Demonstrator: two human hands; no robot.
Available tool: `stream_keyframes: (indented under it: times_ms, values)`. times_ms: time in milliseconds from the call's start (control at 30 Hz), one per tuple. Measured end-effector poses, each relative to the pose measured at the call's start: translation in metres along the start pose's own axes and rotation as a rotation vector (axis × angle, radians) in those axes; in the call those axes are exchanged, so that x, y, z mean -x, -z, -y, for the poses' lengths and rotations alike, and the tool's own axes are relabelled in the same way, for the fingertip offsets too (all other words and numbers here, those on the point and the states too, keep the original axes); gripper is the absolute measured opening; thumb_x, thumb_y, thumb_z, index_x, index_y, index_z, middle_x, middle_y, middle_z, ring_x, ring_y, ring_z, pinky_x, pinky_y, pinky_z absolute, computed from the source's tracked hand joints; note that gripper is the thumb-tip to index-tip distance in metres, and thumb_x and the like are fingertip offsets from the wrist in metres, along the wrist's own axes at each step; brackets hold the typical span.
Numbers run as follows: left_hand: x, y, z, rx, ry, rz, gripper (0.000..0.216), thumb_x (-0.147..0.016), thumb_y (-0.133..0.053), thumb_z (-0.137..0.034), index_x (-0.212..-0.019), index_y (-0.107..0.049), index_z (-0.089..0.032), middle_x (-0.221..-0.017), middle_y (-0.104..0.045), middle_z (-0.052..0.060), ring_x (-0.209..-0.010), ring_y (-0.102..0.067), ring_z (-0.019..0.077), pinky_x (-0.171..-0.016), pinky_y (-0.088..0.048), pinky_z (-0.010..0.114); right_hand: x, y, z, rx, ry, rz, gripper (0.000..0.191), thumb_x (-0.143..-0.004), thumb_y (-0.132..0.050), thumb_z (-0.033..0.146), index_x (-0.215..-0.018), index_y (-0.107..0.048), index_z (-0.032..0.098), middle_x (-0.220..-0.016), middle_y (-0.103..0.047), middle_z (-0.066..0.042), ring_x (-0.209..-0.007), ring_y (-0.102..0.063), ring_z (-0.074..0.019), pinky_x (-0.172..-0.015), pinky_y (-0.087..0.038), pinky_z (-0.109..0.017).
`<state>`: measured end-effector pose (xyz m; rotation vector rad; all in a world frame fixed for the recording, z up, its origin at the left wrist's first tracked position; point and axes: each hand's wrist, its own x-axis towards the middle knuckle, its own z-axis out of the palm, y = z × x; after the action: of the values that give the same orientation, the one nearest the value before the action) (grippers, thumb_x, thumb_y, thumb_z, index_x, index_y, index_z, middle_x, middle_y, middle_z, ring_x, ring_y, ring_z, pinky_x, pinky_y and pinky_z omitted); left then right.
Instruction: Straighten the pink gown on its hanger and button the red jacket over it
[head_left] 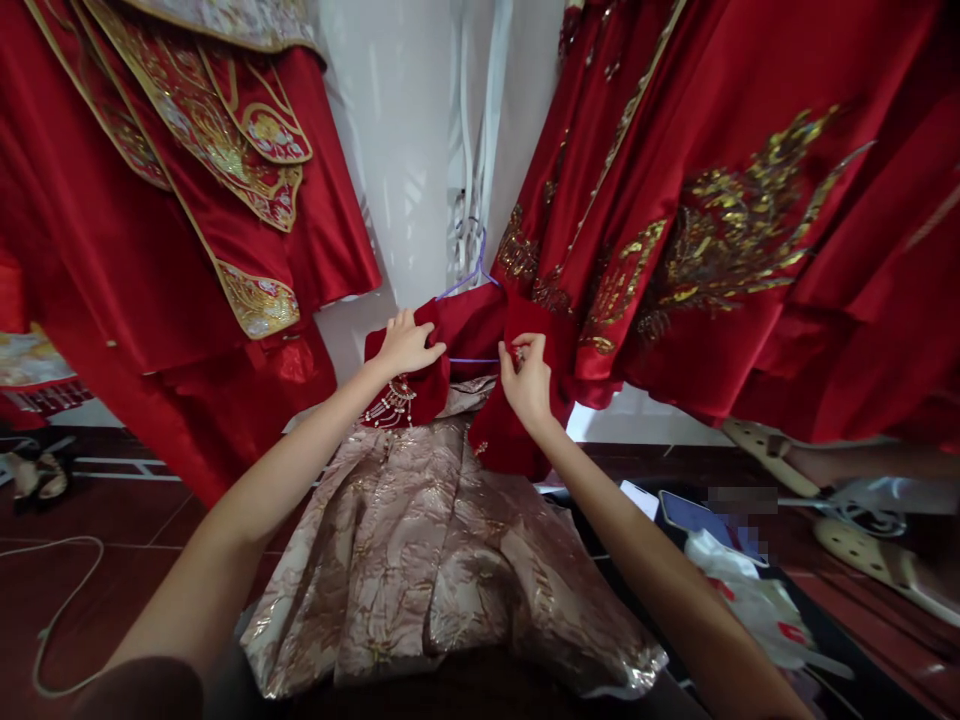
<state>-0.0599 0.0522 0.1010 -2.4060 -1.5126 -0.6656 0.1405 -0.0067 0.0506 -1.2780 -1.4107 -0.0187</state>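
A short red velvet jacket (517, 430) with beaded trim hangs on a purple hanger (480, 268), its front parted so the red lining shows. My left hand (407, 347) rests on the jacket's left front panel, thumb and fingers spread apart. On the opposite side, my right hand (526, 378) has its fingers bent around the edge of the right front panel, near a small ornament. Below the jacket, a shiny pinkish-gold brocade skirt (420, 530) spreads towards me. Beaded tassels (394, 402) dangle under my left hand.
Red embroidered garments hang on the left (225, 220) and right (720, 230). White curtain-like cloth (409, 150) is behind. At right are a tablet-like device (697, 520), a plastic bag (757, 590) and another person's clog (870, 565). A white cable (67, 540) lies on the floor.
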Motion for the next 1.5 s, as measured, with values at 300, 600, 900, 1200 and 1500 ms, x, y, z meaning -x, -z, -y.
stream_keyframes:
  times_ms: [300,600,900,1200,1500]
  values:
    - [0.002,0.002,0.002,0.092,0.035,-0.04,0.035,-0.072,-0.061,-0.045,-0.095,-0.061,-0.019,-0.119,-0.047,0.014,-0.118,-0.042,0.0341,-0.098,-0.033,0.045,-0.02,-0.04,0.003,-0.384,0.005,0.186,0.019,-0.077,-0.051,0.035,-0.086,-0.039,0.023,-0.083,-0.051,0.001,-0.07,-0.052,-0.0118,-0.067,-0.042,-0.024]
    - [0.029,-0.008,-0.013,0.381,0.232,-0.143,0.012,-0.078,-0.055,-0.03,-0.084,-0.05,-0.021,-0.08,-0.058,0.006,-0.077,-0.058,0.0214,-0.073,-0.045,0.034,-0.016,-0.017,-0.017,-0.309,-0.01,0.104,0.017,-0.076,-0.05,0.032,-0.088,-0.042,0.023,-0.081,-0.052,0.0,-0.073,-0.052,-0.0132,-0.071,-0.043,-0.026]
    - [0.023,-0.024,-0.074,0.789,-0.02,-0.184,0.014,-0.074,-0.055,-0.018,-0.078,-0.042,-0.022,-0.067,-0.05,-0.003,-0.061,-0.051,0.0126,-0.062,-0.043,0.025,-0.019,-0.018,0.004,-0.58,-0.021,0.327,0.01,-0.075,-0.046,0.029,-0.082,-0.041,0.024,-0.078,-0.051,0.001,-0.076,-0.054,-0.0146,-0.076,-0.045,-0.029]
    - [0.041,-0.062,-0.078,1.199,0.242,-0.495,0.023,-0.073,-0.058,-0.013,-0.094,-0.05,-0.02,-0.09,-0.063,0.004,-0.084,-0.063,0.0122,-0.08,-0.051,0.026,-0.005,-0.002,-0.004,-0.651,-0.027,0.424,0.025,-0.076,-0.06,0.04,-0.093,-0.052,0.024,-0.092,-0.059,-0.002,-0.086,-0.058,-0.0156,-0.079,-0.05,-0.031]
    - [0.052,-0.06,-0.075,1.123,0.266,-0.497,0.008,-0.076,-0.063,-0.025,-0.082,-0.061,-0.02,-0.083,-0.068,0.003,-0.079,-0.066,0.0142,-0.075,-0.052,0.027,0.006,0.0,0.001,-0.542,0.026,0.318,0.028,-0.08,-0.061,0.043,-0.098,-0.061,0.022,-0.099,-0.066,-0.006,-0.089,-0.064,-0.0179,-0.079,-0.053,-0.034]
